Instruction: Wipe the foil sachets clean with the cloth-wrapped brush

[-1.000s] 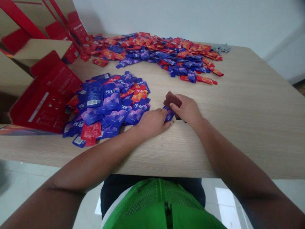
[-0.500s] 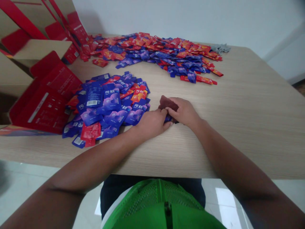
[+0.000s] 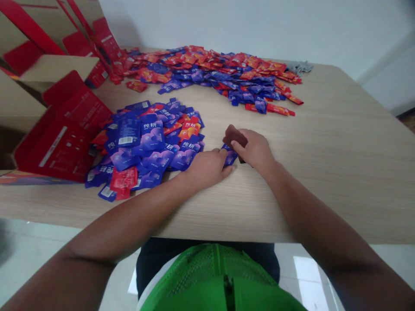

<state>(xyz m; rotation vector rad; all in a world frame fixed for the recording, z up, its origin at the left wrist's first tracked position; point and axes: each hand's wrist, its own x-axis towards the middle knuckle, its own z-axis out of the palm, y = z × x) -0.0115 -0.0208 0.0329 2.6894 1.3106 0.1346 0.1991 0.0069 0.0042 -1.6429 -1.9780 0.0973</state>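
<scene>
My left hand [image 3: 209,167] rests on the table with its fingers curled, gripping the edge of a blue-purple sachet [image 3: 230,156]. Just right of it, my right hand [image 3: 256,149] is closed around a flat, dark reddish-brown piece [image 3: 234,134], thumb on its near side. The brown piece stands tilted above the sachet's upper part. Under my right hand a small dark edge shows, too little to name. Left of my hands lies a loose pile of blue and red sachets [image 3: 152,153], mostly flat.
A long heap of red and blue packets [image 3: 207,71] runs along the wall. Grey pieces [image 3: 301,67] lie at its right end. Open red-and-brown cardboard boxes [image 3: 56,142] crowd the left side of the wooden table [image 3: 340,172].
My right hand has moved slightly up and right with the brown piece, away from my left hand. More of the blue sachet now shows. My left hand has stayed almost in place.
</scene>
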